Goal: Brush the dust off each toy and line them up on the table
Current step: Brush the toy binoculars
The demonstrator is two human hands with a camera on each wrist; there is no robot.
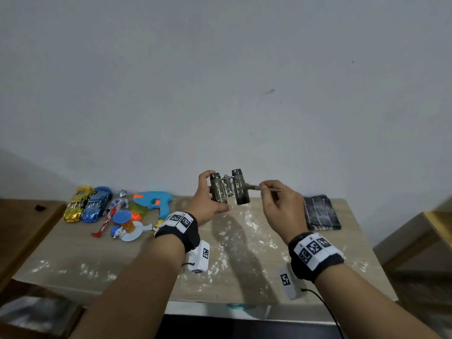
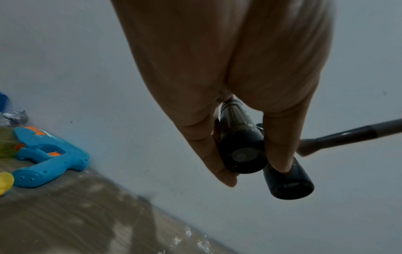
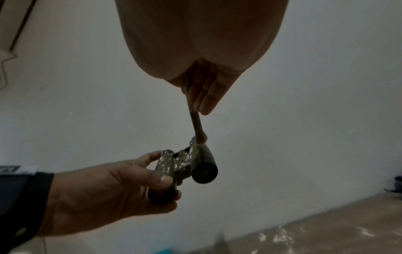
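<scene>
Wooden table point(image 1: 244, 277), pale top, white dust scattered over the middle and near edge. Grey wall behind.

Far left on the table: gold toy car point(image 1: 77, 204), blue toy car point(image 1: 96, 204) touching it, red-silver-blue action figure point(image 1: 113, 211), blue water gun point(image 1: 152, 200) with orange parts, blue-topped small toy with an orange body point(image 1: 124, 222) on a pale disc. They sit close together, roughly in a row, not tidy. Far right: folded dark striped cloth point(image 1: 321, 212).

Toy binoculars point(image 1: 230, 189), olive camo, are held up above the table's middle, well clear of the top. Left hand point(image 1: 208, 199) grips the left barrel, thumb across the near end, fingers curled round the far side. Barrels run near-to-far, tilted up; white dust specks show on the bridge and left barrel in the right wrist view.

Right hand point(image 1: 281, 204) pinches a small brush point(image 1: 256, 187) by its thin handle, fingers clamped on it. Brush lies left-right, across the barrels' long axis, bristle tip touching the outer side of the right barrel.

Key relation: brush comes in from the right, the free right barrel is nearest it; the dusty bridge and left barrel lie further left, partly under the left hand's fingers. Likely needs a turn of the binoculars or a regrip to reach those.

Step, judged: brushing the binoculars, not yet placed in the row.

Writing: only square black-white coded markers on both wristbands and camera units; no readable text or brand.
</scene>
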